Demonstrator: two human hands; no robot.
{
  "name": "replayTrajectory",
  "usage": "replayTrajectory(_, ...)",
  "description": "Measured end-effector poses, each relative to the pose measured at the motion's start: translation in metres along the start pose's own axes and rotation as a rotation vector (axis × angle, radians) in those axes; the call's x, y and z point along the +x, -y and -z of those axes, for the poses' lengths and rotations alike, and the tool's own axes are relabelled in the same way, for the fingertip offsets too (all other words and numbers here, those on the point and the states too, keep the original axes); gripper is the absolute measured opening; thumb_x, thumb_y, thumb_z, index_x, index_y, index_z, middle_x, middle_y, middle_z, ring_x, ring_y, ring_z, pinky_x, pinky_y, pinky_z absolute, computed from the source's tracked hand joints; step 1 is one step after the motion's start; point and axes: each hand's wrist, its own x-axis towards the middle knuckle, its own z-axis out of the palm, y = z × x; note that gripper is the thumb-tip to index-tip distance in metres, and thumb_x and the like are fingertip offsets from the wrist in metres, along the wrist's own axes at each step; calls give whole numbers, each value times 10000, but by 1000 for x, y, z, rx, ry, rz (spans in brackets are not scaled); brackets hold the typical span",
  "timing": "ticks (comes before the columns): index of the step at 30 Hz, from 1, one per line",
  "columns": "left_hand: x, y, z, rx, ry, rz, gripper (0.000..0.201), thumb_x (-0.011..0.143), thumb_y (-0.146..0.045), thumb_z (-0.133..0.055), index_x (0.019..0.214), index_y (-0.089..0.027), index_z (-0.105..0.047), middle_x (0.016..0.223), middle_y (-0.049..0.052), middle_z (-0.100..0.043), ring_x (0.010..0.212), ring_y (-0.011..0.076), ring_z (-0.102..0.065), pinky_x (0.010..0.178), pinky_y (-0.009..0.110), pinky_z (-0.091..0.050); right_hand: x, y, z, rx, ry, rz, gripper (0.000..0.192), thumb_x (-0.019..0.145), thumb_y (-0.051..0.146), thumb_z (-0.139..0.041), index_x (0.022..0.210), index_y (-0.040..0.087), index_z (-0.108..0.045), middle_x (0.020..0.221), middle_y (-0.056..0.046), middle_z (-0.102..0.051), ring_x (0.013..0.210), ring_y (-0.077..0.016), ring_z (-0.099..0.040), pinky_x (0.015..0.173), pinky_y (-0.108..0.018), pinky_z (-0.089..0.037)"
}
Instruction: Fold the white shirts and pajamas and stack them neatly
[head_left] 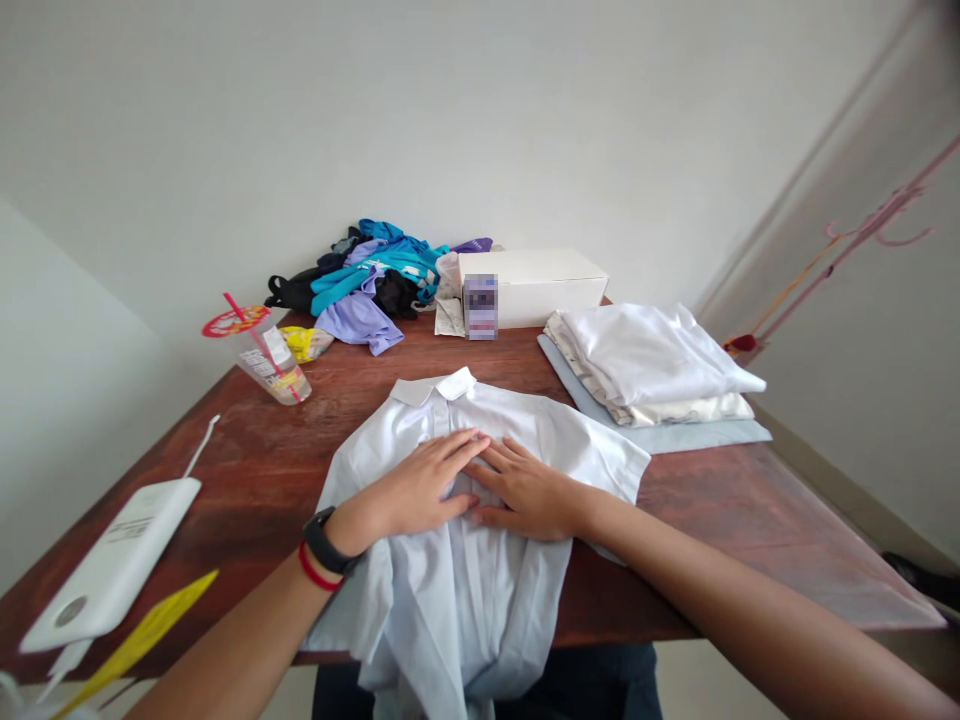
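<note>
A white collared shirt (487,590) lies front up on the wooden table, its collar pointing away from me and its lower part hanging over the near edge. My left hand (420,485), with a black band and a red cord at the wrist, rests flat on the shirt's chest. Beside it, my right hand (529,490) lies flat on the cloth as well, and the fingertips of both hands meet near the button line. The fingers of each hand are stretched out and grip nothing. Part of the shirt front is hidden under the hands.
Folded clothes (660,360) are stacked at the right. A white box (540,280) and a heap of clothes (390,265) sit at the back. At the left are a plastic cup (270,355) with a straw and a white power bank (112,560) with a cable.
</note>
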Motion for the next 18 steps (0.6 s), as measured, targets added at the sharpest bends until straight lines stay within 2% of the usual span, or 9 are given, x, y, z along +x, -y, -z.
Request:
replayTrajectory(7, -1, 6, 0, -41, 28, -8, 824, 902, -261, -652, 1638, -287, -282, 1706, 70, -285, 1560, 271, -298, 1271, 470, -306, 1, 0, -1, 41, 21, -28, 787, 1012, 598, -518, 1640, 183, -290, 1705, -197, -245, 1592, -354, -166, 1266, -621, -148)
replayTrajectory(18, -2, 8, 0, -44, 12, -37, 843, 889, -248, -661, 1640, -294, -280, 1706, 70, -285, 1558, 270, -303, 1266, 470, -317, 0, 0, 1, 56, 17, -24, 773, 1012, 573, -537, 1642, 199, -289, 1703, -194, -251, 1588, -359, -179, 1257, -642, -160)
